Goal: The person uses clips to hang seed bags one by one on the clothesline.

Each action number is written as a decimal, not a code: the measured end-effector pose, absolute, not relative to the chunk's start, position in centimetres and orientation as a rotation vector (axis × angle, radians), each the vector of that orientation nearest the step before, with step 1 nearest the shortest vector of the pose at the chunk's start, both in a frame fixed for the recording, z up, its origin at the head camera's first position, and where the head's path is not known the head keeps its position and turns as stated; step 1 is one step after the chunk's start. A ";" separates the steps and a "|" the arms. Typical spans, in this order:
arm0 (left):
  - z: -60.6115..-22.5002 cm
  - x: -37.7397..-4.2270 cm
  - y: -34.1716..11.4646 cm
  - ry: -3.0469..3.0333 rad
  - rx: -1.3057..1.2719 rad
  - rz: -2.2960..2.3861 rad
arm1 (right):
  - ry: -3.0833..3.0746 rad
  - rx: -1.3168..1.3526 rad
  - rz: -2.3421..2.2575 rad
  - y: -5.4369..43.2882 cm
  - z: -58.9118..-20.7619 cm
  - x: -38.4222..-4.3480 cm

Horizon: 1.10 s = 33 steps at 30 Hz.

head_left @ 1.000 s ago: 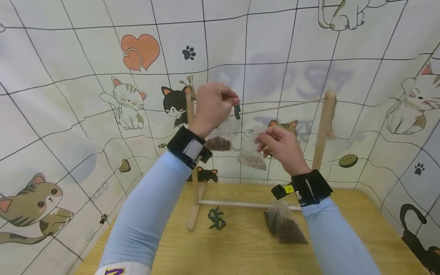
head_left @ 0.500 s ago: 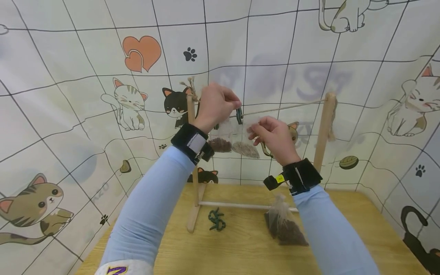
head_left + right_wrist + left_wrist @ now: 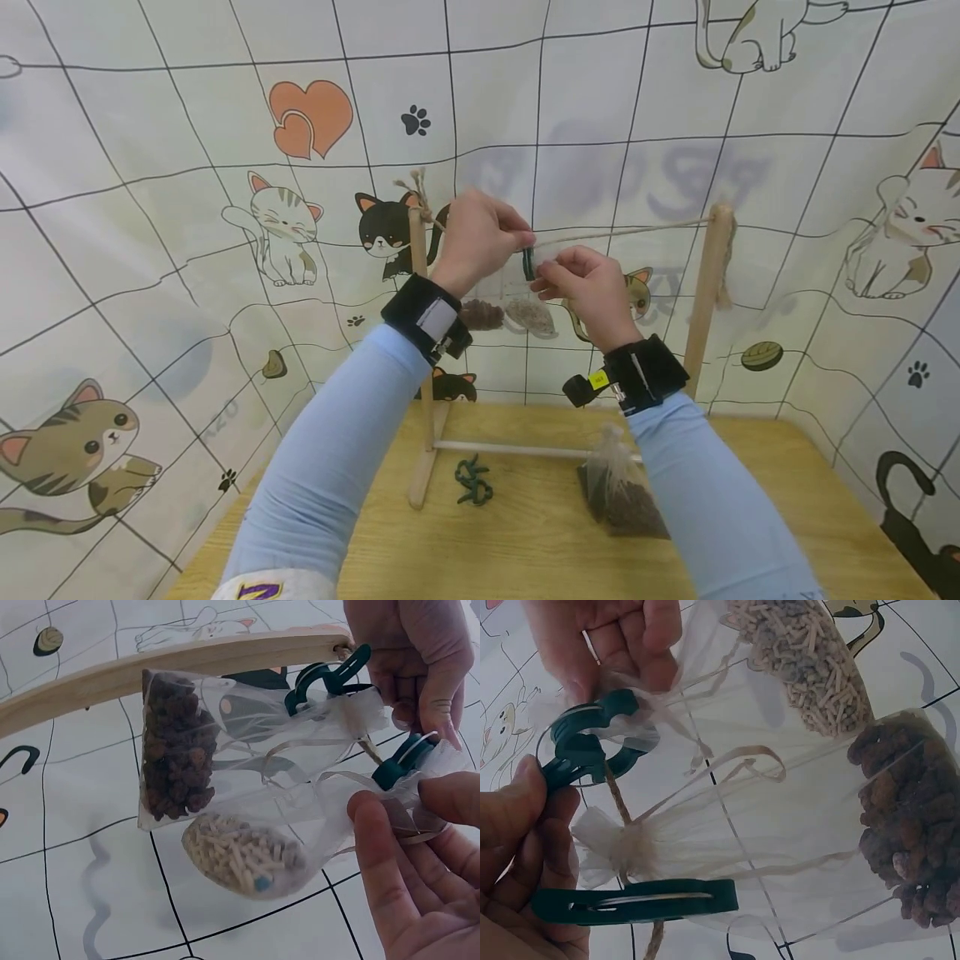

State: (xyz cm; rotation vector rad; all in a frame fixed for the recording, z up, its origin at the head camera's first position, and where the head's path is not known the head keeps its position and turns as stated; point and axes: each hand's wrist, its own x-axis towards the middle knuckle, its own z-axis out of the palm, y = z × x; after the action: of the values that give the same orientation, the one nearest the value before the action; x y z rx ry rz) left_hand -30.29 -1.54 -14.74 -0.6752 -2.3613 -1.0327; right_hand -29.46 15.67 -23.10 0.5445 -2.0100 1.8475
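Observation:
My left hand (image 3: 483,237) pinches a dark green clip (image 3: 574,754) at the rope (image 3: 619,801). The clip's jaws stand apart, with sheer fabric between them. My right hand (image 3: 588,287) pinches the gathered top of a sheer drawstring bag (image 3: 810,667) filled with pale pellets, right beside that clip. To its left, a second sheer bag (image 3: 180,750) of reddish-brown lumps hangs from the rope by another green clip (image 3: 637,901). In the head view my left hand hides part of the rope and that second clip.
The rope spans two wooden posts (image 3: 705,300) joined below by a white bar (image 3: 517,448). Several loose green clips (image 3: 474,481) lie on the wooden table (image 3: 517,558). Sheer bagging with dark contents (image 3: 618,492) stands by my right forearm. A cat-printed sheet (image 3: 585,92) hangs behind.
My right hand has moved left and up with the pellet bag, bringing its top to the clip. My left hand has shifted slightly right and down, still pinching the clip.

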 end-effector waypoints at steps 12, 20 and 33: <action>-14.6 -30.3 -1.9 -2.591 -0.772 -0.840 | -1.992 0.562 1.912 15.8 -23.3 -29.5; -14.4 -30.1 -2.2 -2.655 -0.858 -0.747 | -2.069 0.543 1.848 16.3 -23.5 -29.4; -14.7 -27.5 -4.2 -2.467 -1.013 -0.348 | -2.332 0.597 1.404 19.2 -22.4 -27.0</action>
State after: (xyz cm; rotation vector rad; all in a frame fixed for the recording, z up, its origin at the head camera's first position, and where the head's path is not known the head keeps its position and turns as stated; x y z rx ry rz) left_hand -27.51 -4.19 -14.72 -1.0127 -2.4674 -0.3477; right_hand -26.96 19.23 -22.44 0.5974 -2.3318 1.4041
